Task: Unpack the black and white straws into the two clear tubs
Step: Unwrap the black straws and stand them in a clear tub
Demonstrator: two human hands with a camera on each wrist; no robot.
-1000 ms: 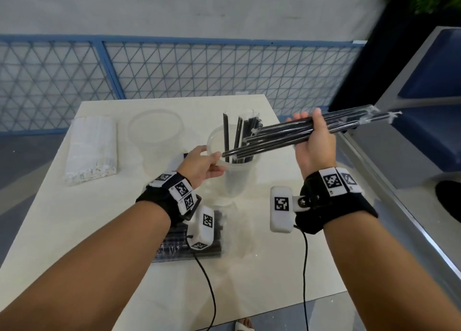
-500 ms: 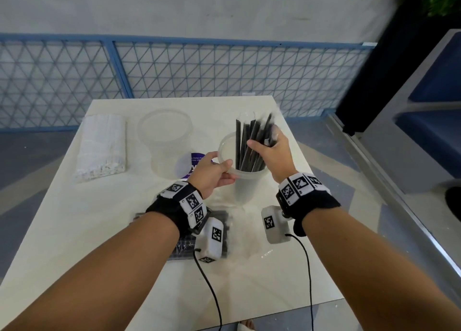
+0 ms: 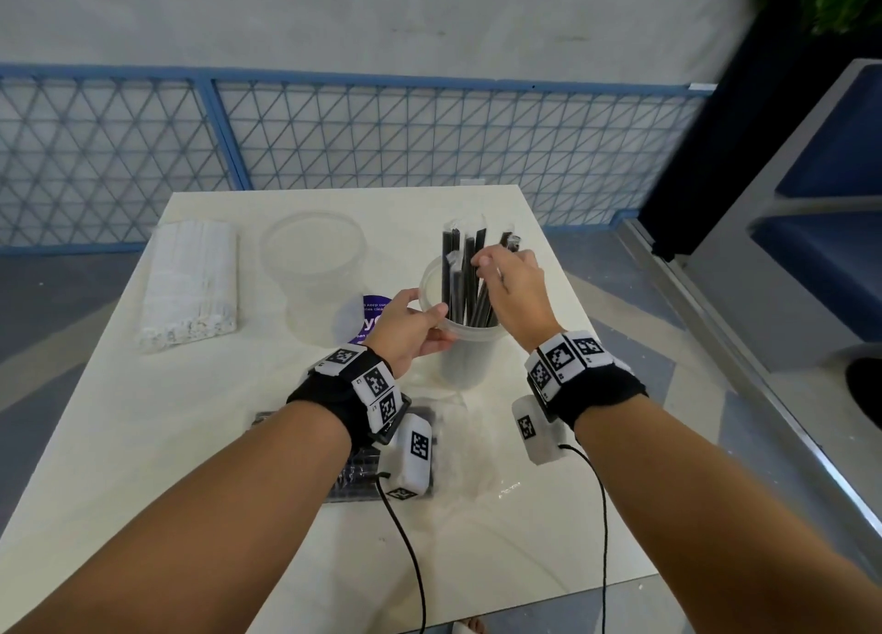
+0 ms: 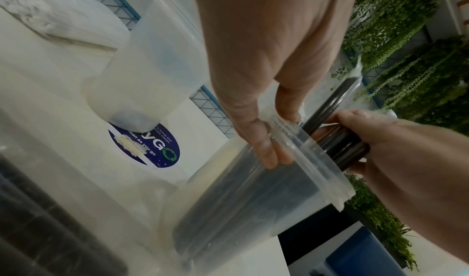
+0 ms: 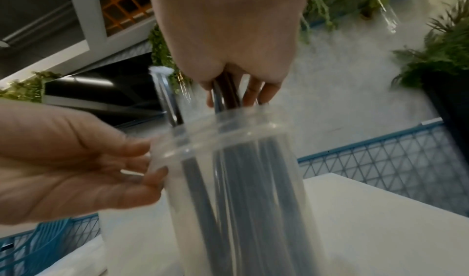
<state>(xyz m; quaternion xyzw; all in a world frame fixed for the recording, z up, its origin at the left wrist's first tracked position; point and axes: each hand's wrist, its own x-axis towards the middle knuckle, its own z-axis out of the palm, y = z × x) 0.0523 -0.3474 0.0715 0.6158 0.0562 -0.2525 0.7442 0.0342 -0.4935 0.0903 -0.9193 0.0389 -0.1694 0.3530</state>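
- The table (image 3: 525,514) carries everything: a pack of white straws (image 3: 191,285) lies at the far left, unopened as far as the head view shows, and an empty tub (image 3: 312,270) stands just beside it.
- Nearer the person, a pack of black straws (image 3: 353,471) lies flat under the left wrist, so more black ones look left to move.
- The step in hand appears to be settling a handful of wrapped black straws (image 3: 465,280) into the right-hand tub (image 3: 465,352), where they stand upright and lean slightly.
- The left hand (image 3: 405,330) grips that tub at its rim, thumb inside, fingers outside, steadying it.
- The right hand (image 3: 513,289) curls loosely round the upper part of the black straws, fingers on them.
- Next move, as a judgement: release the straws without tipping the tub, then reach for the near pack.
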